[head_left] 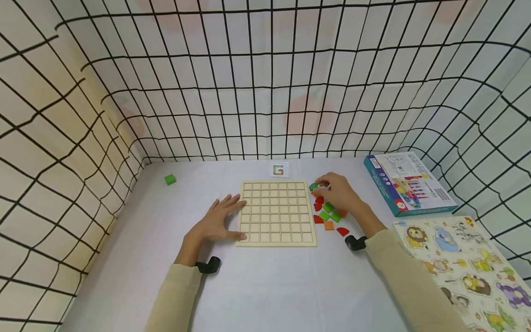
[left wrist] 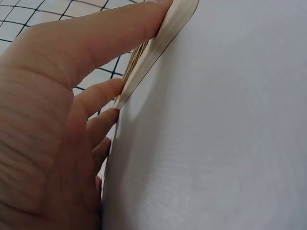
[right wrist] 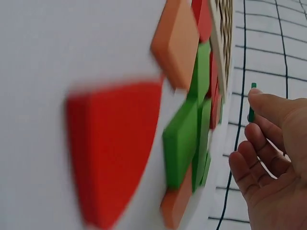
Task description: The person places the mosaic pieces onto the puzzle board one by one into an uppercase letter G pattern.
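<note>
A square wooden grid board [head_left: 276, 245] lies flat on the white table. My left hand [head_left: 217, 222] rests at its left side with fingers spread, the thumb [left wrist: 110, 36] and fingertips touching the rim. Beyond the board's upper right side, my right hand [head_left: 338, 190] pinches a thin green piece [right wrist: 252, 103] between thumb and forefinger; it shows edge-on in the right wrist view. Below that hand lies a loose group of pieces: green squares [head_left: 324, 215], orange squares [head_left: 329, 225] and red quarter-round pieces [head_left: 342, 231].
Behind the board lies a small pattern card [head_left: 279, 169]. A lone green block [head_left: 170, 179] sits far left. To the right are a blue-edged box [head_left: 410, 183] and a sheet of animal pictures [head_left: 469, 272]. Black netting [head_left: 271, 87] surrounds the table's back and sides.
</note>
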`<action>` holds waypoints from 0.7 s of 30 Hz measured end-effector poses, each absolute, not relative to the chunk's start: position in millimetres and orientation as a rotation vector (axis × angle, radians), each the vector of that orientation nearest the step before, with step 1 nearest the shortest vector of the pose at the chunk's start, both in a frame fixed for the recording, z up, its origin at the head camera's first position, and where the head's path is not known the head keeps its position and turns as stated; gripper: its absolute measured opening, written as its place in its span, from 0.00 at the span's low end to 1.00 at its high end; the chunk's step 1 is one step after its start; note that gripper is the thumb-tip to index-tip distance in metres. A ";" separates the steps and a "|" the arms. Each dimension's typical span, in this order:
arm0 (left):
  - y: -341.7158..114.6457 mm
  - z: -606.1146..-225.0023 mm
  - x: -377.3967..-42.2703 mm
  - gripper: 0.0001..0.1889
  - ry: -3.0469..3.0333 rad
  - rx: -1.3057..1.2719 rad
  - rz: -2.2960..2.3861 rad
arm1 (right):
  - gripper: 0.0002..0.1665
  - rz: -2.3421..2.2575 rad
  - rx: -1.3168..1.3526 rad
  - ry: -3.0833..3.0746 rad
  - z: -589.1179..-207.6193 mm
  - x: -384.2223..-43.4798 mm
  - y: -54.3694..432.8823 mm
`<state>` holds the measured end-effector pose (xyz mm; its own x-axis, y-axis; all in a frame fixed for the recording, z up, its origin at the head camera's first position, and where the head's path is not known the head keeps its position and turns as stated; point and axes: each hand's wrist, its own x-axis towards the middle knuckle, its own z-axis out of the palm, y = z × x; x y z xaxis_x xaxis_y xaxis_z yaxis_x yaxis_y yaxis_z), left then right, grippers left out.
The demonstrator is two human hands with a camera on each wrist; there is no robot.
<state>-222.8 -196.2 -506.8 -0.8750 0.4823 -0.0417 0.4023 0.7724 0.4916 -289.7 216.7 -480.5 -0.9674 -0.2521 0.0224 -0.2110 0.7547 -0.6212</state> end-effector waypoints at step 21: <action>-193.4 -503.2 -221.5 0.55 2.790 0.680 0.779 | 0.19 -1.241 -0.544 2.787 -482.9 -289.4 126.4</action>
<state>-221.5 -193.4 -503.2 -0.8825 0.4690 -0.0364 0.3822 0.7601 0.5255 -289.4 126.4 -482.9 -0.9375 -0.3327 0.1023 -0.2987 0.6179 -0.7273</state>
